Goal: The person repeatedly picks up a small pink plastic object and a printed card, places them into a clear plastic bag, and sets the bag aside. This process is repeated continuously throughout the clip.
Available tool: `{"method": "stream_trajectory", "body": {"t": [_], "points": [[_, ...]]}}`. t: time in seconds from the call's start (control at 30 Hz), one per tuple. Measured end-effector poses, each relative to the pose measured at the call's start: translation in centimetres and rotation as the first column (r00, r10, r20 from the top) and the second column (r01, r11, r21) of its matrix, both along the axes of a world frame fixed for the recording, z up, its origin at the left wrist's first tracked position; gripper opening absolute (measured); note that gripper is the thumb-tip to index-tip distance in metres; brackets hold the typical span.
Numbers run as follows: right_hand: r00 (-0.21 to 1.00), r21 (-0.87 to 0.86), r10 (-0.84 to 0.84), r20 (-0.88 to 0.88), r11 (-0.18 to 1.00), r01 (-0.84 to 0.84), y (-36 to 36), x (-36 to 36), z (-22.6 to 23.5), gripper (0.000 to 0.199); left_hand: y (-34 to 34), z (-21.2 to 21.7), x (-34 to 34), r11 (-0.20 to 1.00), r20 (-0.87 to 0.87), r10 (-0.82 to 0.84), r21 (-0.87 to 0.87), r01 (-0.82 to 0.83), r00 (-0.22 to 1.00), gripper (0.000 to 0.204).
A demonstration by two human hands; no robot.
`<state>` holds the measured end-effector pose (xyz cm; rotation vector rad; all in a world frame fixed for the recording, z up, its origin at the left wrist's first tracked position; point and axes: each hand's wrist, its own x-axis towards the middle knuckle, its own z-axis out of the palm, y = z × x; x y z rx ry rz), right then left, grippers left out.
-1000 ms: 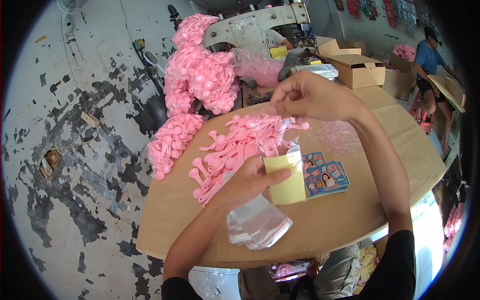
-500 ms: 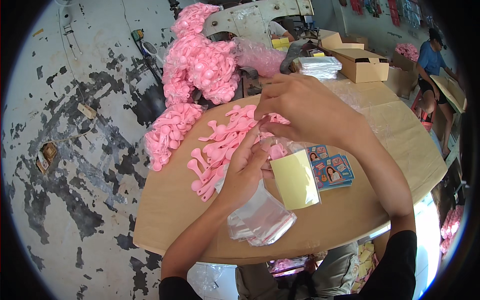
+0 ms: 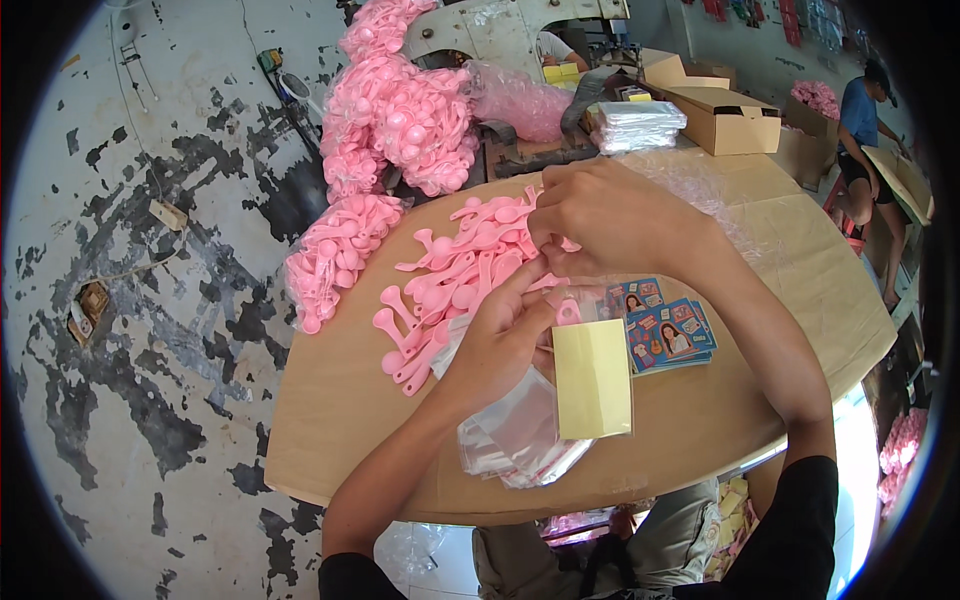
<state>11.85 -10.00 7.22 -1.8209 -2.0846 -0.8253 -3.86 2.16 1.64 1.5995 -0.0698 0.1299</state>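
My left hand [image 3: 500, 340] holds a small clear bag with a yellow card [image 3: 592, 378] in it, above a stack of empty clear bags [image 3: 515, 440]. My right hand [image 3: 600, 215] is pinched at the bag's mouth, its fingers closed over a pink plastic spoon [image 3: 568, 312] that sits in the top of the bag. A pile of loose pink spoons [image 3: 460, 275] lies just left of both hands on the brown cardboard table [image 3: 340, 400]. A small stack of blue picture cards [image 3: 668, 335] lies right of the bag.
Big heaps of bagged pink spoons [image 3: 400, 110] rise at the table's far side and hang over its left edge. Open cardboard boxes [image 3: 725, 115] and a pack of clear bags [image 3: 635, 125] stand at the back. Another person [image 3: 865, 130] bends over at far right.
My right hand has come down from above the pile to the mouth of the bag. The bag with the yellow card has dropped lower and tilted upright in my left hand.
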Motion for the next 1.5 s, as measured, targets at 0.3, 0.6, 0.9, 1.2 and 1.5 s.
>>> {"method": "stream_trajectory", "body": {"t": [0.3,0.6,0.9,1.2,1.5], "points": [[0.767,0.222,0.207,-0.608,0.971,-0.086,-1.2,0.7,2.7,0.007,1.3,-0.8,0.5,0.989,0.093,0.044,-0.142,-0.03,0.995,0.043],[0.56,-0.182,-0.147,-0.816,0.983,-0.007,-7.3,13.0,-3.1,0.01,1.4,-0.9,1.0,0.996,0.101,0.027,-0.085,-0.018,0.995,0.046],[0.846,0.219,0.117,-0.52,0.976,0.0,-4.6,0.1,-0.4,0.024,1.0,-1.4,0.7,0.993,0.113,0.116,-0.033,-0.113,0.987,0.045],[0.975,0.165,0.008,-0.223,0.986,0.03,-5.1,0.2,-2.2,0.019,0.2,-1.2,0.7,1.0,0.08,0.023,0.003,-0.023,0.997,0.046],[0.44,0.037,0.161,-0.883,0.96,-0.277,-9.9,2.0,1.9,0.007,1.4,-1.4,1.1,0.985,0.084,0.087,-0.158,-0.073,0.993,0.044]]}}
